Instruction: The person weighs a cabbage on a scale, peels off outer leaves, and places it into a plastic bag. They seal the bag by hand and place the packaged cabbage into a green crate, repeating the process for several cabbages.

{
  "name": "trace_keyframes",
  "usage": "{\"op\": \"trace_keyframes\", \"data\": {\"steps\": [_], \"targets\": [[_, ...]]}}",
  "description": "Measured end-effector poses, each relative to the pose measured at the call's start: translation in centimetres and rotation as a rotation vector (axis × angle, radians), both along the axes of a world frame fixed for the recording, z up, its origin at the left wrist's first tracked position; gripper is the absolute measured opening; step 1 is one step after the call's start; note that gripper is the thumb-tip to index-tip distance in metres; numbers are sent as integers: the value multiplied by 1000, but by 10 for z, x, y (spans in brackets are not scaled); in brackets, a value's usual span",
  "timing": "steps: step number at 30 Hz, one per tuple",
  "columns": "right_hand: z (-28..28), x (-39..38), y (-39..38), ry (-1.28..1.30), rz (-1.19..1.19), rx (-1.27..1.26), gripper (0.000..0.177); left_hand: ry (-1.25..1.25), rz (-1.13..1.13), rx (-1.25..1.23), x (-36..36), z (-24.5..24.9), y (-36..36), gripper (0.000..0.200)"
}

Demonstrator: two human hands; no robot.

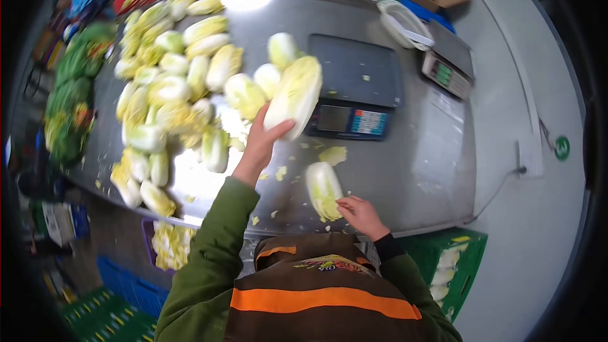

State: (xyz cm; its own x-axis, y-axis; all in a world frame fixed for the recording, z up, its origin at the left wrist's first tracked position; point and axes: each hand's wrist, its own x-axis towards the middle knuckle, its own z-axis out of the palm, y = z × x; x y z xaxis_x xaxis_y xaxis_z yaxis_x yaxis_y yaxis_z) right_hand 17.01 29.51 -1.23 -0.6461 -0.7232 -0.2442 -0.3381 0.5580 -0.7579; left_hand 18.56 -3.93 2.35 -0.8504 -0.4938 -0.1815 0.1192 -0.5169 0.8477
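Note:
My left hand [258, 144] is wrapped round the base of a large napa cabbage [296, 92], holding it tilted over the steel table [405, 177]. Lower down, my right hand [362, 215] has its fingers pinched together at the leafy end of a second napa cabbage [323, 189], which lies on the table. Behind the raised cabbage, a few more lie close to a dark digital scale [356, 69]. Torn leaf pieces [333, 155] are scattered between the two hands.
A big pile of napa cabbages [170, 88] covers the table's left side. At the back right are a second scale [448, 73] and a white basket [405, 24]. A purple crate of leaves [171, 245] stands below the front edge; a green crate [465, 272] stands at right.

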Motion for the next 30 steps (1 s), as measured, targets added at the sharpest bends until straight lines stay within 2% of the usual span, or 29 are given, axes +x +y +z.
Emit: {"op": "trace_keyframes", "data": {"steps": [3,4,6,7,10,11,13,14,16,17,20,28,30], "targets": [[0,1,11,-89,-76,-66,23,-102,-46,-587,-109,5,22,91],[0,2,19,-77,-101,-75,23,-83,-68,-595,-138,-2,26,91],[2,4,35,-41,-128,-134,23,-238,-52,-1200,-181,-16,33,99],[3,6,46,-82,-172,-103,23,-303,-162,-1231,-193,-20,32,102],[-8,13,82,-119,-304,-141,23,-342,-141,-1271,-194,-23,30,106],[-10,15,92,-113,-350,-137,24,-390,-106,-1179,-191,-27,22,109],[-9,13,107,-125,-376,-139,24,-262,40,-960,-177,-22,3,110],[-11,12,112,-127,-382,-125,24,-238,187,-936,-171,-39,-12,106],[-16,6,119,-120,-371,-155,24,-351,262,-801,-146,-15,-17,99],[-18,2,122,-96,-353,-176,24,-340,243,-743,-141,-30,-35,94],[-13,-11,121,-114,-348,-178,23,-289,292,-741,-130,-20,-29,91],[-15,-26,138,-125,-370,-166,21,-303,203,-770,-146,-12,-4,92],[-17,-27,146,-110,-358,-140,19,-267,212,-867,-157,-12,7,93]]}}
